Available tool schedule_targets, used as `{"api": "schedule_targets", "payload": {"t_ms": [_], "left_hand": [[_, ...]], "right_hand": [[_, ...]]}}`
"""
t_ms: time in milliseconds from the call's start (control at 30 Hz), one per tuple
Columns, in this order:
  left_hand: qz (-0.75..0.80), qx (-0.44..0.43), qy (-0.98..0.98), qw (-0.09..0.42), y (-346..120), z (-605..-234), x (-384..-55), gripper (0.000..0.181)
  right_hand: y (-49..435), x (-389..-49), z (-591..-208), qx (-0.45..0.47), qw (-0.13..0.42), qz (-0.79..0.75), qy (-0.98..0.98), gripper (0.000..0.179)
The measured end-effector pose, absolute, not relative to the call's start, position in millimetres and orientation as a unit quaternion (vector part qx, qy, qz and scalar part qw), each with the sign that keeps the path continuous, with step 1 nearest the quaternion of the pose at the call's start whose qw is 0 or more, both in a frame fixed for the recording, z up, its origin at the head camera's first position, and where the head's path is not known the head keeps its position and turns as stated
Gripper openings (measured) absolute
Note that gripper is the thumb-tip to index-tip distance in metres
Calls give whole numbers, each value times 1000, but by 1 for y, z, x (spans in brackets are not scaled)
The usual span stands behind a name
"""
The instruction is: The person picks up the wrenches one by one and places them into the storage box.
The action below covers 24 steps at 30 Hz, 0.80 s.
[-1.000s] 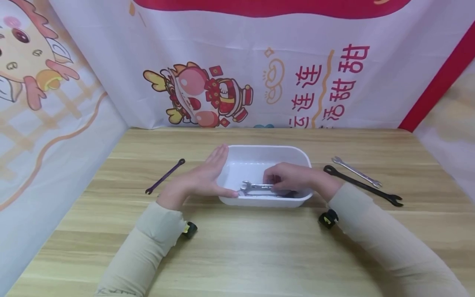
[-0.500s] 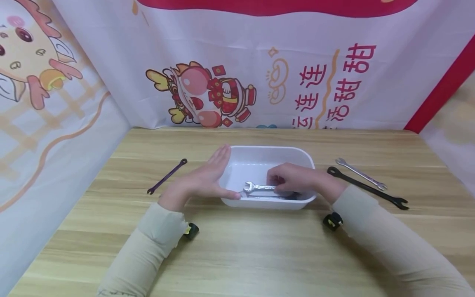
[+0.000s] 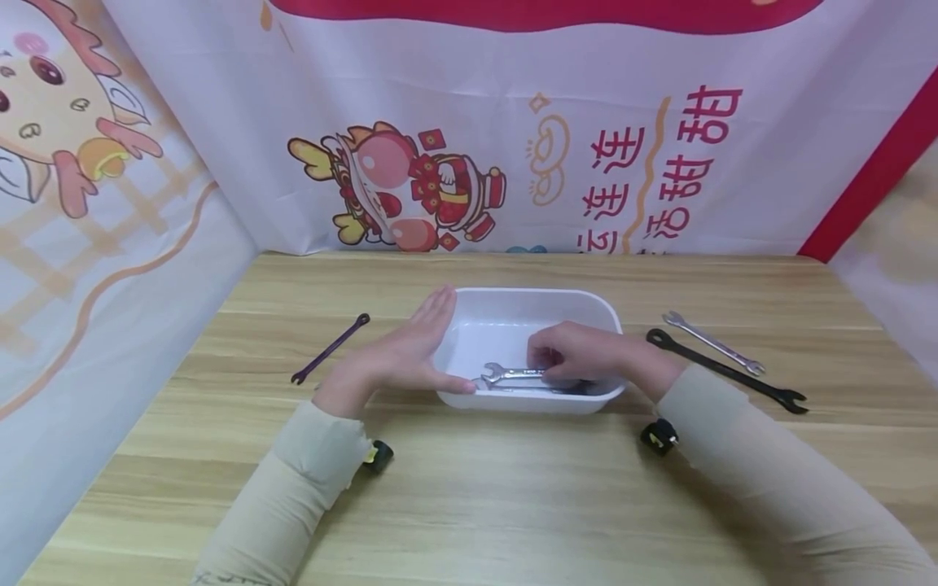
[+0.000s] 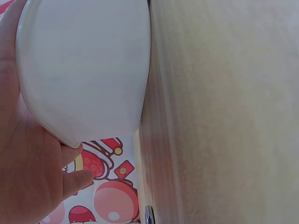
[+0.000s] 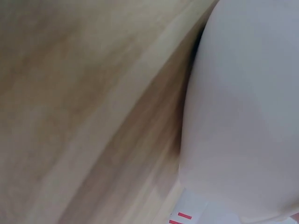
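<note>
Wrench [image 3: 522, 373], silver, lies inside white tray [image 3: 528, 405], low along the near wall; open-ended head points left, far end hidden under right hand [image 3: 575, 352]. Right hand reaches in over tray's right side, fingers curled down, gripping wrench's right portion; exact finger placement is hidden. Left hand [image 3: 410, 352] at tray's left end: fingers and thumb straight and spread wide, touching the rim, thumb at near left corner. Wrench head sits near left thumb tip, apart from it. More metal [image 3: 538, 388] shows between wrench and near wall, partly hidden, shape unclear.

Elsewhere on desk [image 3: 484, 496]: purple wrench [image 3: 330, 350] left of left hand, apart from it; to the right, beyond right wrist, 2 more, black wrench [image 3: 725, 371] and, just behind it, slim silver wrench [image 3: 713, 342].
</note>
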<state>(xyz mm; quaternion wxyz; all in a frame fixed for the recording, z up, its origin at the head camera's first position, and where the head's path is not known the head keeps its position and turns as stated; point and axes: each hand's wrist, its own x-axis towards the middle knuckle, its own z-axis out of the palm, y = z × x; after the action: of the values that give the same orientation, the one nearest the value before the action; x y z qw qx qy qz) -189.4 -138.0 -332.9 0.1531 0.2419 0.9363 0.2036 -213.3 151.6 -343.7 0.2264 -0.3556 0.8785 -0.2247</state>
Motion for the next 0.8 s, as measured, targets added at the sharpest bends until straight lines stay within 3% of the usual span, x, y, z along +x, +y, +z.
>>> {"api": "schedule_targets", "payload": {"t_ms": [800], "left_hand": [[202,239,937,156,-138,-331,-187,135]], "right_hand": [[152,-207,-336,-344,234,-229,880,14]]}}
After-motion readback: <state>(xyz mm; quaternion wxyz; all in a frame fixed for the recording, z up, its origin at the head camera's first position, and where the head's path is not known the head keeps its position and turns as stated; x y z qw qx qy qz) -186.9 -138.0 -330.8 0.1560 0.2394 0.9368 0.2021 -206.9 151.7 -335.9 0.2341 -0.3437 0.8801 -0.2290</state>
